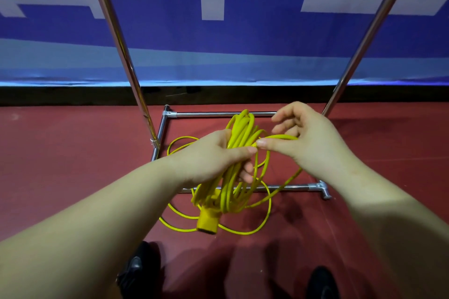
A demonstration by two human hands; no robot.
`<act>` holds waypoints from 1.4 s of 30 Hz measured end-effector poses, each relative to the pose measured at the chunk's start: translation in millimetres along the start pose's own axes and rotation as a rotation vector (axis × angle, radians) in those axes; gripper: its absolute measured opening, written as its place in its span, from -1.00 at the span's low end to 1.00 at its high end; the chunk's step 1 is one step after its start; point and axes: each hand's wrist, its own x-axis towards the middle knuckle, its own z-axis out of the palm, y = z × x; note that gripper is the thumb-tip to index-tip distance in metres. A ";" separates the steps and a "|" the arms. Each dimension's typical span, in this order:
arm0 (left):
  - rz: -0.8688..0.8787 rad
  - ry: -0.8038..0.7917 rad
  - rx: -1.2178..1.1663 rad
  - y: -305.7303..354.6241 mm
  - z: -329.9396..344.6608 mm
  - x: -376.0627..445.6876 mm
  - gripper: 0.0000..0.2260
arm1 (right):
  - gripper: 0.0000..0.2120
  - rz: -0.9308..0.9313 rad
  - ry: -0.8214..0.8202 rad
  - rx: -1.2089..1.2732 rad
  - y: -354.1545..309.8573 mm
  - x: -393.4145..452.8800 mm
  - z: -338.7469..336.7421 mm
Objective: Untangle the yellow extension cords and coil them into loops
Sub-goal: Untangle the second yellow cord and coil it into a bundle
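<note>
Two bare hands over a red floor (pixel 73 153), both busy with one yellow extension cord (pixel 239 133). Left hand (pixel 213 155) clenched around a bundle of many cord loops, thumb across the front, fingertips visible behind the strands. Bundle upright and a little tilted: top of the loops above the left hand, lower part hanging below it. Right hand (pixel 308 138) just beside the left, thumb and forefinger pinching a single strand where it leaves the bundle; other fingers loosely curled above, not touching the cord as far as visible. Thumbs of the two hands almost touching.

One yellow plug block (pixel 206 222) at the lower end of the bundle, hanging or lying near the floor, cannot tell which. Several loose turns of the same cord spread on the floor under and around the bundle, some across the near bar of a chrome frame (pixel 291 187). Frame low on the floor, rectangular, with two slanted chrome poles (pixel 121 56) up to the left and right. Behind, a blue banner (pixel 243 43) with white shapes, above a dark strip at the floor edge. Two black shoes (pixel 138 267) at the bottom edge.
</note>
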 end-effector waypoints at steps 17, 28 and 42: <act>0.040 0.223 -0.284 5.0 -21.5 3.6 -0.93 | -0.90 0.169 0.269 0.286 11.6 16.1 -20.9; -0.031 -0.008 -0.304 5.8 -5.0 -6.7 -0.87 | -0.89 0.183 0.169 0.295 7.8 16.8 -23.5; -0.066 0.096 -0.343 6.0 -7.8 -2.4 -0.78 | -0.88 0.009 -0.087 0.072 5.2 13.3 -21.5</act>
